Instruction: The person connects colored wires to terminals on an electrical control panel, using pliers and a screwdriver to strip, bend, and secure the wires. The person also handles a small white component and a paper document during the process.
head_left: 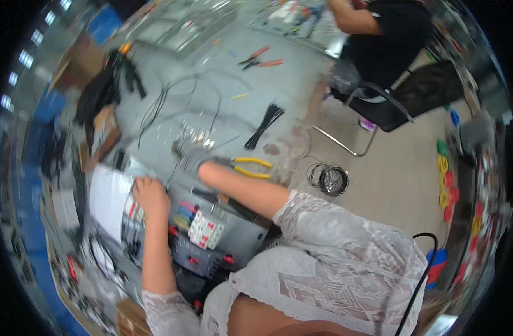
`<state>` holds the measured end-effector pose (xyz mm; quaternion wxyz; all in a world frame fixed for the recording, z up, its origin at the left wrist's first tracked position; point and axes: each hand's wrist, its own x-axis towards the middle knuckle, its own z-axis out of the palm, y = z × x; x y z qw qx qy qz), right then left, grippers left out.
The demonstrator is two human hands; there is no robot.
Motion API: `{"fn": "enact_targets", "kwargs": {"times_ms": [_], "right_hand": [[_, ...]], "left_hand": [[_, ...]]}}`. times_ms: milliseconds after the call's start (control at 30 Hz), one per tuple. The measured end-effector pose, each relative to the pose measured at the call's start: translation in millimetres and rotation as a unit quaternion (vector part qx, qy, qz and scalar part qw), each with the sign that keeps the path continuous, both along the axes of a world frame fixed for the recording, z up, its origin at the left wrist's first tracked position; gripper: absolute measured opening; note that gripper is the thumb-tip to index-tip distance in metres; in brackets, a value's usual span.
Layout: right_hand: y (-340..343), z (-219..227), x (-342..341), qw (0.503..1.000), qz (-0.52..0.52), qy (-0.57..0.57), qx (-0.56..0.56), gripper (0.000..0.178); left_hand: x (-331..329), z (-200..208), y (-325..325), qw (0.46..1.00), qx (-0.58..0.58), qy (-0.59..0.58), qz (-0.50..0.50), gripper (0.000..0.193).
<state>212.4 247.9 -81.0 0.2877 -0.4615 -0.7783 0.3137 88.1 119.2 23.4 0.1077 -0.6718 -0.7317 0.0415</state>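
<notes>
Grey tabletop (298, 81), our left hand (151, 196) beside white paper (108, 203), our gloved right hand (191, 158) near metal bits (199, 136), both grips unclear to us

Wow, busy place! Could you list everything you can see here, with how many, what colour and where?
table: 1, grey, under the tools
yellow-handled pliers: 1, yellow, beside the right forearm
red-handled pliers: 1, orange-red, far on the table
bundle of thin strips: 1, black, right part of the table
small metal pieces: several, silvery, beside the right grip
switch block: 1, white and red, right of the left forearm
paper: 1, white, left of the left grip
cardboard box: 1, brown, upper left
wire coil: 1, dark, on the floor
chair: 1, black, upper right
co-worker: 1, black top, upper right
edge clutter: too blurred to count
left grip: 1, bare
right grip: 1, apparently grey-gloved
</notes>
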Motion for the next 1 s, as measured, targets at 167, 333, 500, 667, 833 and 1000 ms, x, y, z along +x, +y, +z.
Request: {"fn": "enact_targets", "kwargs": {"times_ms": [167,333,500,667,833,1000], "right_hand": [[-30,25,-4,0.998,-0.049,0.051,0.0,0.018],[-29,14,-6,0.992,-0.058,0.107,-0.042,0.017],[-43,24,-4,0.993,-0.052,0.108,-0.015,0.02],[-53,23,-12,0.989,-0.001,0.15,0.012,0.019],[-47,28,-10,0.997,-0.052,0.045,0.019,0.018],[-51,33,-19,0.993,0.033,0.112,-0.01,0.014]], "left_hand": [[-8,-9,18,0.996,-0.046,0.079,-0.016,0.017],[-11,-22,26,0.997,-0.04,0.055,-0.033,0.016],[-14,-22,20,0.999,-0.009,0.032,-0.038,0.014],[-20,-15,9,0.999,0.007,-0.007,-0.052,0.016],[-25,-24,18,0.991,0.017,0.053,-0.125,0.015],[-30,0,10,0.992,0.067,-0.096,-0.038,0.013]]}}
